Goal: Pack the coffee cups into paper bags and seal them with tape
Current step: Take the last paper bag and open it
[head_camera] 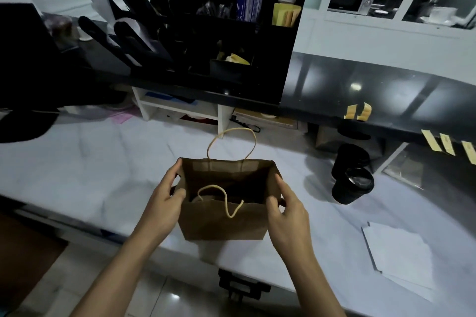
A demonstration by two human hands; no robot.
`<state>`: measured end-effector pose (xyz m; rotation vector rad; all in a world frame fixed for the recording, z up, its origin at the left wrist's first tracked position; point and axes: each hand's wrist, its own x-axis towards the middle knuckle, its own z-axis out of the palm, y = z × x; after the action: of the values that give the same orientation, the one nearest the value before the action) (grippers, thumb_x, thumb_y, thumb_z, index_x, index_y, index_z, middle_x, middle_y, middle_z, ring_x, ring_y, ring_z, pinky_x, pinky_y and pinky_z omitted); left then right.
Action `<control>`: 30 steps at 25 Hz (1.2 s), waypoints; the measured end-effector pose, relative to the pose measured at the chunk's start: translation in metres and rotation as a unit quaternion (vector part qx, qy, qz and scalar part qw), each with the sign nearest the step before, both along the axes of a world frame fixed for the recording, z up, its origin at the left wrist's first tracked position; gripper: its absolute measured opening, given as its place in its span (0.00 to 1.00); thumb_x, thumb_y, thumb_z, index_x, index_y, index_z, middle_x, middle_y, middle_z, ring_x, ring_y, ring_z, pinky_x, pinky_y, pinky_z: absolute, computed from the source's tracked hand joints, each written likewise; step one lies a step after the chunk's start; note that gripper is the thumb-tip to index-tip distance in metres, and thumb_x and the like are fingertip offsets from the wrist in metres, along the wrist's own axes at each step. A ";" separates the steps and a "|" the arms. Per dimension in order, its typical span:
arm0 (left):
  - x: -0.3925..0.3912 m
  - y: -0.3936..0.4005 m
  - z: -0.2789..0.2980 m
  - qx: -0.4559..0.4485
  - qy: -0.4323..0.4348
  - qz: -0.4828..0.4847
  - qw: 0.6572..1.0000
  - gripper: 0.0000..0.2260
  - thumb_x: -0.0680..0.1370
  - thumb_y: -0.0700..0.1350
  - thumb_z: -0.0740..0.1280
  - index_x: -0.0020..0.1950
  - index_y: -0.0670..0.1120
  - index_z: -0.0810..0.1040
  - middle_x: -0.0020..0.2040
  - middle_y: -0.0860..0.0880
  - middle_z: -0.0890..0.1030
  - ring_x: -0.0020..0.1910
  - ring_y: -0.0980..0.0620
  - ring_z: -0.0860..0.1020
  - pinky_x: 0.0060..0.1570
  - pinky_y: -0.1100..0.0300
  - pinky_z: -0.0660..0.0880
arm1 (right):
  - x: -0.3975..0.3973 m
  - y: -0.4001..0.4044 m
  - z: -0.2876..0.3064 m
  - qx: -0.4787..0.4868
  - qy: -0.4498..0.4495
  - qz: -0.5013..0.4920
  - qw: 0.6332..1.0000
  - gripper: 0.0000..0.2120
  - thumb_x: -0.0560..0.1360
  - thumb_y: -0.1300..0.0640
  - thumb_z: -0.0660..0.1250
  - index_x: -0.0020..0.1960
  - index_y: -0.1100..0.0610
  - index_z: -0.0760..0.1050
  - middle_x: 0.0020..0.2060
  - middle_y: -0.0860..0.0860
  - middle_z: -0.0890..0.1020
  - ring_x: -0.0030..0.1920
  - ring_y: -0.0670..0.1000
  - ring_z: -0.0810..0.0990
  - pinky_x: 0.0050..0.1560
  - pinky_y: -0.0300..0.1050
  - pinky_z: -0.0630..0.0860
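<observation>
A brown paper bag (221,221) with twine handles stands open near the front edge of the white counter (90,175). My left hand (164,201) grips the bag's left side at the rim, thumb on the near corner. At the right side my right hand (286,211) holds the rim, thumb against the near corner. Something dark with a pale round shape lies inside the bag; I cannot tell what it is. Two black coffee cups (351,177) with lids stand to the right of the bag. Strips of yellow tape (360,112) hang from the black shelf edge at the right.
A black organiser (288,54) with cups, sleeves and papers stands on the dark raised shelf behind. White paper sheets (396,249) lie at the right front of the counter. More tape strips (445,144) hang further right. A dark object (23,121) sits at the far left.
</observation>
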<state>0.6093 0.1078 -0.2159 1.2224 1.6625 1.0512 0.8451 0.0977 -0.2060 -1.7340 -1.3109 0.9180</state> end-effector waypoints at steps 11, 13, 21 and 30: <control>-0.014 0.047 -0.007 0.030 -0.027 0.028 0.999 0.25 0.84 0.36 0.55 0.78 0.56 0.65 0.76 0.56 0.67 0.75 0.56 0.64 0.72 0.57 0.64 | -0.011 0.032 -0.008 -0.008 0.014 0.018 1.000 0.23 0.83 0.53 0.60 0.78 0.43 0.65 0.73 0.41 0.72 0.69 0.46 0.74 0.66 0.42 0.72; -0.018 0.061 -0.004 0.027 -0.026 0.019 0.999 0.24 0.84 0.36 0.54 0.78 0.56 0.65 0.76 0.55 0.68 0.74 0.56 0.65 0.69 0.59 0.65 | -0.017 0.041 -0.008 -0.006 0.011 0.010 1.000 0.23 0.83 0.53 0.60 0.78 0.43 0.65 0.73 0.41 0.72 0.69 0.45 0.73 0.67 0.41 0.71; -0.059 0.123 -0.002 -0.001 0.012 -0.047 0.999 0.26 0.84 0.38 0.54 0.79 0.59 0.61 0.77 0.52 0.65 0.76 0.50 0.63 0.71 0.51 0.66 | -0.060 0.084 -0.005 -0.008 -0.011 -0.023 1.000 0.24 0.84 0.53 0.59 0.79 0.43 0.63 0.73 0.44 0.73 0.68 0.45 0.72 0.65 0.42 0.72; -0.106 0.171 0.007 -0.041 0.031 -0.127 0.990 0.28 0.84 0.41 0.58 0.79 0.64 0.55 0.79 0.52 0.62 0.76 0.48 0.64 0.72 0.46 0.67 | -0.109 0.114 -0.004 -0.007 -0.014 -0.071 0.997 0.24 0.84 0.54 0.59 0.78 0.43 0.64 0.72 0.43 0.73 0.67 0.45 0.74 0.66 0.47 0.75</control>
<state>0.5035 0.2786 -0.2084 1.3824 1.5317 0.7871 0.7357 0.2120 -0.2096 -1.8320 -1.1841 0.8253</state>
